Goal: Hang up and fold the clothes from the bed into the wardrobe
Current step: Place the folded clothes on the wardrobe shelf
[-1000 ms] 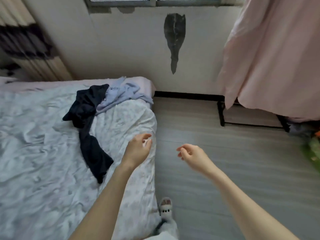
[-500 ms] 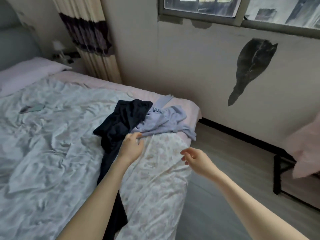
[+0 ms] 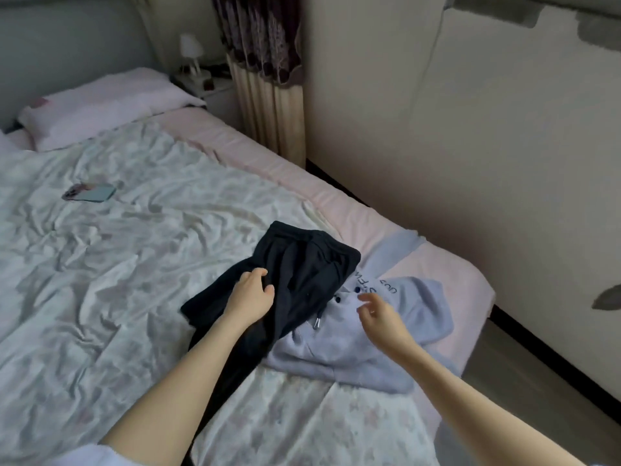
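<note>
On the bed (image 3: 100, 264), the left hand (image 3: 250, 297) curls its fingers (image 3: 260, 273) on the dark pants (image 3: 302, 274). The right hand (image 3: 383, 317) hangs loose over the light purple hoodie (image 3: 386, 344) beside them.

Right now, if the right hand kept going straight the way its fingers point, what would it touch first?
Most likely the lavender hoodie: the right hand hovers over it, fingers aimed at its lettered chest. The black trousers lie further left. Height above the cloth is unclear.
</note>
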### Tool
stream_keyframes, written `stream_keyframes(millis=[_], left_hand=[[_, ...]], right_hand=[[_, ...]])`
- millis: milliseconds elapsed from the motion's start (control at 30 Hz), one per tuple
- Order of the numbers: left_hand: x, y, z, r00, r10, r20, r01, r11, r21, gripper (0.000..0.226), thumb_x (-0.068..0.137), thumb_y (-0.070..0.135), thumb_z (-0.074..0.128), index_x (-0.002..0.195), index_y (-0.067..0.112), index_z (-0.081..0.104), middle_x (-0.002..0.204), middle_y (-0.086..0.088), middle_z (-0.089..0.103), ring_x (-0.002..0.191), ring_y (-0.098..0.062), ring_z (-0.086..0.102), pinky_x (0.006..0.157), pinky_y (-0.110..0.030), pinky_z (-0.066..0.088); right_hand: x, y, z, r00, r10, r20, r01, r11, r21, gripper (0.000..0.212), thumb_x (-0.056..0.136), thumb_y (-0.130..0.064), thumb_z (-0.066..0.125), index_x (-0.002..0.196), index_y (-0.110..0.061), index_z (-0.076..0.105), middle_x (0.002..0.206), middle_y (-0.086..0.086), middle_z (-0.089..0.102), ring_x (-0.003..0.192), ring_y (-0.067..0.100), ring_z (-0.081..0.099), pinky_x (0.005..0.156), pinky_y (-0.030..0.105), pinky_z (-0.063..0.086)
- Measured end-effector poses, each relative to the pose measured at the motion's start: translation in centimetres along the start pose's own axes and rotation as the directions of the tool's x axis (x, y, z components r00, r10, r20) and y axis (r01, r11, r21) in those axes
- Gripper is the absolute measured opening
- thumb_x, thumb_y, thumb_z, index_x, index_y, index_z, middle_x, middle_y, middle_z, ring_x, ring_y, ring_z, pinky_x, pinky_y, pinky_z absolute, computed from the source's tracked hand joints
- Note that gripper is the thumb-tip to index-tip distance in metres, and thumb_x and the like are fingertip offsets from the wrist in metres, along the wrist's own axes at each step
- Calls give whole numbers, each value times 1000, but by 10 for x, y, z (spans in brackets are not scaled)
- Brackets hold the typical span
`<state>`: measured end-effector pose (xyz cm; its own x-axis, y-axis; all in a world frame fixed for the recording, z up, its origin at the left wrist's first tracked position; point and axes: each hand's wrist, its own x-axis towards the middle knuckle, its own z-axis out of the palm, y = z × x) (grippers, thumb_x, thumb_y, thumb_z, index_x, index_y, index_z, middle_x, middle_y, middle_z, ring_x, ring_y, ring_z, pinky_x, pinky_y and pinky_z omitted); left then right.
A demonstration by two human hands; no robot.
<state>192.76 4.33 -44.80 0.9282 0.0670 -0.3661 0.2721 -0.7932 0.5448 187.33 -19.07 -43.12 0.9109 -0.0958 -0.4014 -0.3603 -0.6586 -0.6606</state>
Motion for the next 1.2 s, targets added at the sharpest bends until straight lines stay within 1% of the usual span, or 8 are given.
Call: stream_keyframes(millis=[233,333,500,600,733,900,1067,1200], left_hand=[[176,-8,57,993,-97,-69,108,977,186,60,96,30,41,147,9,17,151,-11,23,137,-30,22,107,-45,31],[223,-17,72,980,-191,-64,201,935,291,72,95,44,39,149,14,3,157,-4,9,142,-27,8,108,-51,22],[270,-21,81,932,-352,-83,354,935,3,89,87,57,48,149,20,-5,155,-10,14,139,-33,21,108,-50,24],[279,-19,76,908,-418,-18,394,869,-298,94,83,55,58,149,18,3,154,-10,16,136,-31,29,109,-45,32],[253,-3,71,965,-243,-100,194,916,-351,27,89,42,56,95,16,58,102,-5,65,96,-27,61,87,-41,51],[181,15,32,965,-153,-211,26,862,-506,23,90,41,55,90,19,62,91,-1,67,88,-23,64,82,-41,52],[72,26,-19,949,-151,-277,-57,781,-622,41,85,54,55,86,14,58,84,-5,54,78,-18,51,72,-34,43],[-33,38,-57,909,-114,-402,-193,739,-645,41,87,45,58,83,5,61,78,-4,57,73,-17,53,63,-27,41]], right_hand=[[208,29,21,995,102,3,-102,995,-11,21,95,-16,34,107,-5,49,81,6,54,75,26,50,53,28,31],[253,47,36,990,128,57,-125,991,-44,21,96,-25,35,95,-7,45,82,7,54,77,26,51,64,28,34],[285,56,48,945,307,113,-327,877,353,42,93,-38,46,113,-2,51,103,10,59,92,24,57,73,29,41],[290,47,46,940,319,118,-332,785,523,31,91,-28,53,112,-5,56,101,8,64,87,19,60,69,25,45],[273,35,35,947,290,134,-312,742,593,23,87,-9,49,109,-6,57,93,9,67,80,19,64,58,23,50],[221,22,7,962,262,75,-247,719,649,13,91,-6,49,102,-6,56,91,13,65,86,27,65,81,40,55],[122,2,-31,989,104,101,-145,694,705,12,92,-11,55,96,-3,63,54,-2,64,39,1,56,36,13,40],[29,-6,-61,999,-3,33,-22,685,728,14,90,-6,56,100,-1,64,87,10,73,84,24,70,77,32,55]])
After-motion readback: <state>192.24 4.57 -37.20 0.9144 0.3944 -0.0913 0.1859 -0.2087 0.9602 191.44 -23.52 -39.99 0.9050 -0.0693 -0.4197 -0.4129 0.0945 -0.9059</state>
